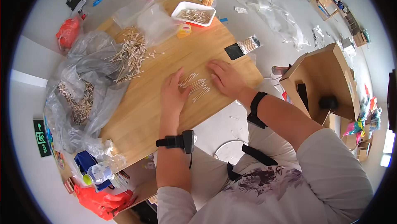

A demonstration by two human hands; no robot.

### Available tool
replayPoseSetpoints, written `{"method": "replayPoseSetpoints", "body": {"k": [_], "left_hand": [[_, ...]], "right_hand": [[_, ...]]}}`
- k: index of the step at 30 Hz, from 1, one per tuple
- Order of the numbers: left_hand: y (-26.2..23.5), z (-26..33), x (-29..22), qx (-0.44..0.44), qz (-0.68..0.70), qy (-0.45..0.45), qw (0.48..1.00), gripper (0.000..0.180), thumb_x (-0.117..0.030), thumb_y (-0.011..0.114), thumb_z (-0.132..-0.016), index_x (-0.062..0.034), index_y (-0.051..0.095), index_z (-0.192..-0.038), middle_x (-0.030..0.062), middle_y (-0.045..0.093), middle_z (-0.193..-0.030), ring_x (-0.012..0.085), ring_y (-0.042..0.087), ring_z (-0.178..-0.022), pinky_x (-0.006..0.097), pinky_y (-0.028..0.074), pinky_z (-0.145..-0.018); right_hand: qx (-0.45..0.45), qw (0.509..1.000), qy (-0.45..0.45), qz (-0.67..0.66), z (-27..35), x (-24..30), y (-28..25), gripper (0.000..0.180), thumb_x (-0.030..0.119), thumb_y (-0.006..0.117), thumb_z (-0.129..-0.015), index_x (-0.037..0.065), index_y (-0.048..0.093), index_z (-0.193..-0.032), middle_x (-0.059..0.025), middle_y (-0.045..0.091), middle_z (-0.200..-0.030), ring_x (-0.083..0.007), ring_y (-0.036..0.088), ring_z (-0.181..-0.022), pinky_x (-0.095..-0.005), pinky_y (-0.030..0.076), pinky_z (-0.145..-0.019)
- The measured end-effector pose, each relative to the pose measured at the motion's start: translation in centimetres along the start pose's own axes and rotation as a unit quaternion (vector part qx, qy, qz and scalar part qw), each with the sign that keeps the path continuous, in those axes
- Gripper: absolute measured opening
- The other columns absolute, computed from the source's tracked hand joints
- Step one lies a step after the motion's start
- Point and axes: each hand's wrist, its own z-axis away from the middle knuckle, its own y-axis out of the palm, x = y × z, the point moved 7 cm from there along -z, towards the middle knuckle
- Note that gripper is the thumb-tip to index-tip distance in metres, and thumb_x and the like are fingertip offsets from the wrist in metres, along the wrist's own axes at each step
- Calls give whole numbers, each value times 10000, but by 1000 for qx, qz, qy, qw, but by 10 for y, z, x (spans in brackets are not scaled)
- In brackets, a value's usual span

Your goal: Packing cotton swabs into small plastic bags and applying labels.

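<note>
Squaring a small batch of cotton swabs (195, 86) at mid-frame on the wooden counter (144, 112): left hand (173, 93) and right hand (225, 77) lay flat and open, flanking it. Judged gathering step; next needs palms closing inward evenly. Loose swab pile (130, 56) sat upper left.

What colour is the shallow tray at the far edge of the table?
White, seen in the head view: the tray holds a heap of pale swabs.
</note>
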Motion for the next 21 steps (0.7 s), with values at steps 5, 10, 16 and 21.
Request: {"method": "replayPoseSetpoints", "body": {"k": [5, 10, 16, 21], "left_hand": [[-3, -2, -9, -48, -78, 63, 994, 654, -101, 814, -744, -119, 566, -1349, 93, 660, -1145, 257, 635, -950, 384, 509, -879], [0, -2, -7, -25, -60, 33, 997, 627, -148, 780, -776, -135, 556, -1361, 98, 648, -1194, 324, 573, -1125, 436, 452, -976], [1, -2, -5, -24, -70, 26, 997, 622, -162, 773, -785, -136, 553, -1366, 96, 645, -1203, 323, 569, -1137, 438, 443, -986], [2, 0, -5, -26, -77, 21, 996, 619, -165, 771, -789, -129, 551, -1366, 100, 644, -1199, 324, 566, -1138, 441, 444, -981]], "right_hand": [[-4, 1000, 4, 3, -2, 1, -2, 373, 173, 550, -953, 47, 519, -1303, -149, 526, -1356, -350, 476, -1279, -448, 372, -1098], [-6, 1000, 1, 9, -2, 0, -2, 372, 174, 543, -959, 50, 517, -1308, -147, 525, -1354, -345, 476, -1280, -444, 372, -1097], [-2, 1000, 2, 5, -2, 2, -3, 375, 178, 539, -961, 52, 513, -1314, -148, 522, -1356, -342, 473, -1284, -442, 364, -1104], [4, 1000, 5, 7, -1, 3, -3, 386, 138, 524, -964, 65, 509, -1343, -144, 516, -1374, -340, 472, -1296, -442, 370, -1103]]}}
